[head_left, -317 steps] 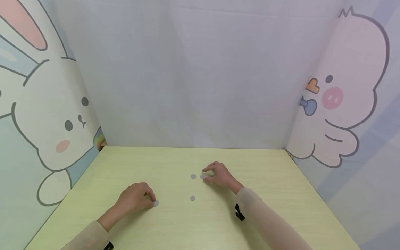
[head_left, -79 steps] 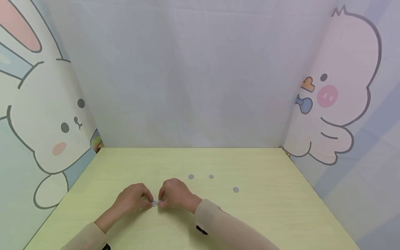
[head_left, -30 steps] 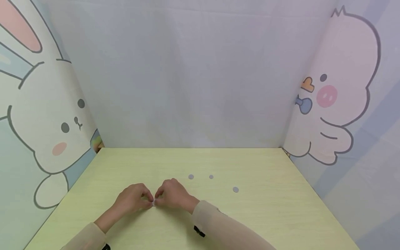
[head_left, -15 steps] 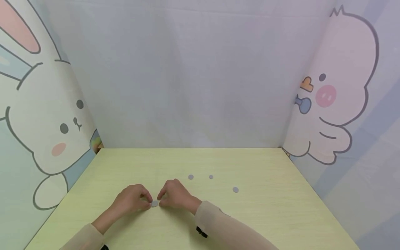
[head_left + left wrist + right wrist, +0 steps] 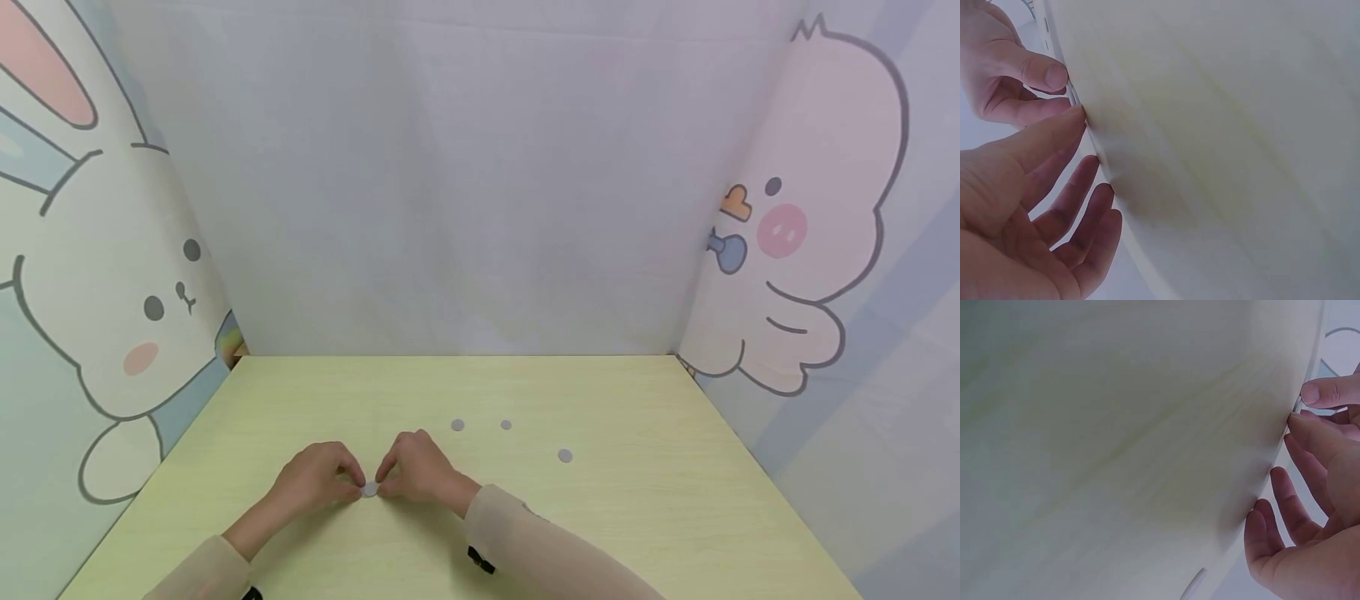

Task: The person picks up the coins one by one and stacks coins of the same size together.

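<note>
A small silver coin (image 5: 370,489) lies on the table between my two hands, its rim nearly edge-on in the wrist views. My left hand (image 5: 318,475) grips it from the left with thumb and forefinger curled at the rim. From the right, my right hand (image 5: 420,468) has its thumb and forefinger on the opposite edge. In the left wrist view the tip of the left thumb (image 5: 1072,119) sits just in front of the right thumb (image 5: 1054,76). The remaining left fingers (image 5: 1088,250) rest their tips against the tabletop. Any coin beneath the top one is hidden.
Three loose coins lie flat to the right: one behind my right hand (image 5: 457,425), a smaller coin (image 5: 506,425) beside it, and another coin (image 5: 566,456) farther right. The pale wooden table (image 5: 637,517) meets a plain curtain (image 5: 465,183) at its back edge; printed cloth walls flank it.
Earlier the right hand brought a coin from the right to the left hand's coin; now one disc shows there. Half a second ago its fingers stood slightly apart; they have closed in leftward again.
</note>
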Demonstrator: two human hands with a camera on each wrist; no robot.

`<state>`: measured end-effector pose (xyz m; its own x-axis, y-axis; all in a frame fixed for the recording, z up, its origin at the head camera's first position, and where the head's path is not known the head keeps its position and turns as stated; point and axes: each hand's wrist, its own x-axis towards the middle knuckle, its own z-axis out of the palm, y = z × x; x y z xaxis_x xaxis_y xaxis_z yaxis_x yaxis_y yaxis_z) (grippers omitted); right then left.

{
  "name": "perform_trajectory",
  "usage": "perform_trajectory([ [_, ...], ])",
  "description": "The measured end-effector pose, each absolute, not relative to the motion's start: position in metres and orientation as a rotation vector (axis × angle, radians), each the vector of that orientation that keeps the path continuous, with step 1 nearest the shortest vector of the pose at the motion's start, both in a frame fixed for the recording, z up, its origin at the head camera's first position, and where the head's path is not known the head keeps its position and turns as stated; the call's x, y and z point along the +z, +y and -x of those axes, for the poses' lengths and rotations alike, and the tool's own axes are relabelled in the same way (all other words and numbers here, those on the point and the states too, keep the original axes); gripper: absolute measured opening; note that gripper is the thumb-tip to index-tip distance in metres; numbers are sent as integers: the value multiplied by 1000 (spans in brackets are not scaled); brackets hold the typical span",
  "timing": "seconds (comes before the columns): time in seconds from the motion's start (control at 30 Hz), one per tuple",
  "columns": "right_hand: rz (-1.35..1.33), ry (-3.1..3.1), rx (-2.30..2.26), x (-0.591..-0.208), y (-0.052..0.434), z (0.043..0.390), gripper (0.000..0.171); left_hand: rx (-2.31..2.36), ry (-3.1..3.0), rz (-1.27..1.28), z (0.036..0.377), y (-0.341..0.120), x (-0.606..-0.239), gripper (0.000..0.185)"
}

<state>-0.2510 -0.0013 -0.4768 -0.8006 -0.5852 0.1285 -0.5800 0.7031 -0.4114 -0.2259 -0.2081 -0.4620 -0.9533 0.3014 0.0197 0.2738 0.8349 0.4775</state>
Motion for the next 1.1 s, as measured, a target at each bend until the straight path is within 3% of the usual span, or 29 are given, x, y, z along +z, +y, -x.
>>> perform_trajectory([
  [1.1, 1018, 2916, -702, -477, -3, 249, 4, 772, 2960, -474, 224, -209, -462, 22],
])
